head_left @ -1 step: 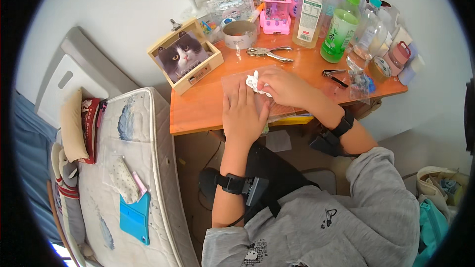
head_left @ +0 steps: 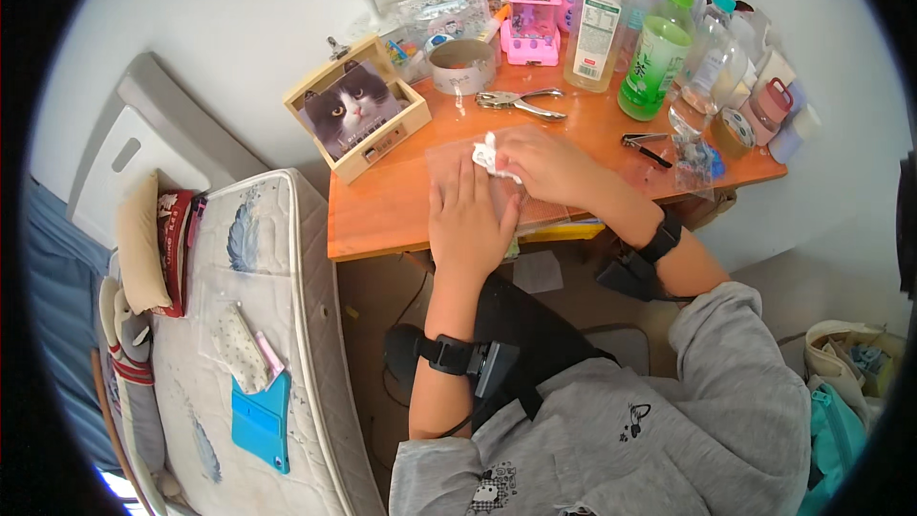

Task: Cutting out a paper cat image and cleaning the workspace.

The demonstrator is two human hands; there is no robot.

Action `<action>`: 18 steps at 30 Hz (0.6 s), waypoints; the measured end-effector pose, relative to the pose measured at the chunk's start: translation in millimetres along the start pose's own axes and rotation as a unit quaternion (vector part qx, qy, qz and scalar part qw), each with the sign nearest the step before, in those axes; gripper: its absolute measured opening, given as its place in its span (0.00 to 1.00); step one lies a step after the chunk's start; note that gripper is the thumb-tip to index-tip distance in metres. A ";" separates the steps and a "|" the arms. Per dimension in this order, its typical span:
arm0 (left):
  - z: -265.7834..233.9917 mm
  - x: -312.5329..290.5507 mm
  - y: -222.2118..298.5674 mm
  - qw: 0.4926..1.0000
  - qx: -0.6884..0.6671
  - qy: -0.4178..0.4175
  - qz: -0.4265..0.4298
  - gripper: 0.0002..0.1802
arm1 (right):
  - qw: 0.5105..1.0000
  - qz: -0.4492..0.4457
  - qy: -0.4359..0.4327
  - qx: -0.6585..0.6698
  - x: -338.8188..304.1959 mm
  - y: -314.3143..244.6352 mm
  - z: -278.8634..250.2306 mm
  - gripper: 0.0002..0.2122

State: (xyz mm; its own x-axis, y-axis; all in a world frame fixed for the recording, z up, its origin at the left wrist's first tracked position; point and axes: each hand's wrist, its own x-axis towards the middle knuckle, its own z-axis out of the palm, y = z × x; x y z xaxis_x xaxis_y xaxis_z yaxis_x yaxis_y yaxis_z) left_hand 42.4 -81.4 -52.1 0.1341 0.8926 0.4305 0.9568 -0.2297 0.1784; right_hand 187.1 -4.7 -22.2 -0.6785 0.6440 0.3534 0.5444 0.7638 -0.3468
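Observation:
My left hand (head_left: pixel 466 225) lies flat with its fingers stretched over a thin, clear plastic sheet (head_left: pixel 447 161) on the orange wooden desk (head_left: pixel 377 220). In my right hand (head_left: pixel 543 165) is a crumpled white tissue (head_left: pixel 485 155), pinched between the fingers and pressed against the sheet. The tissue sits just beside the left fingertips. Part of it is hidden under the right fingers, and both hands cover much of the sheet.
Behind the hands lie a metal hole punch (head_left: pixel 521 103) and a tape roll (head_left: pixel 462 67). An open wooden box (head_left: pixel 382 145) with a cat picture stands left. Several bottles, including a green one (head_left: pixel 657 67), crowd the right rear. A black stapler-like tool (head_left: pixel 648 150) lies right.
My right hand and the tissue have slid very slightly up and to the left across the sheet. My left hand stays in place.

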 end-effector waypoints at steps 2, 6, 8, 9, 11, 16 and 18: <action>-1.4 -0.1 -0.5 1.000 0.007 -0.006 0.004 0.35 | 0.999 0.017 0.001 -0.032 3.2 4.4 1.6 0.04; -3.0 0.7 -0.6 1.000 0.014 -0.027 0.000 0.35 | 0.998 0.019 0.039 -0.041 8.5 11.2 3.6 0.04; -2.7 1.1 -0.7 1.000 0.009 -0.019 0.000 0.35 | 0.998 0.016 0.034 -0.045 9.0 11.5 3.3 0.05; -2.7 1.8 -0.7 1.000 0.003 -0.009 -0.001 0.35 | 0.999 0.010 0.025 -0.028 9.2 12.5 3.0 0.05; -4.2 2.6 -0.3 1.000 0.006 -0.007 -0.004 0.35 | 1.000 0.005 0.019 -0.011 8.3 13.4 4.4 0.05; -2.8 4.1 3.1 1.000 0.003 -0.007 -0.009 0.34 | 0.999 0.003 0.046 0.029 -3.5 9.6 0.2 0.05; -3.6 3.7 2.6 1.000 0.006 -0.010 -0.013 0.34 | 0.998 -0.011 0.056 0.010 -5.7 7.3 1.1 0.05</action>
State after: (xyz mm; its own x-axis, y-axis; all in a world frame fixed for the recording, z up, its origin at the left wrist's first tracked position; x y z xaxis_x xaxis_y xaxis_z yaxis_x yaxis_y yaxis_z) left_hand 44.5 -80.2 -46.8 0.1138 0.9056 0.4087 0.9629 -0.2018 0.1791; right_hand 194.4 -2.8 -27.7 -0.6300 0.6287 0.4560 0.5196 0.7776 -0.3542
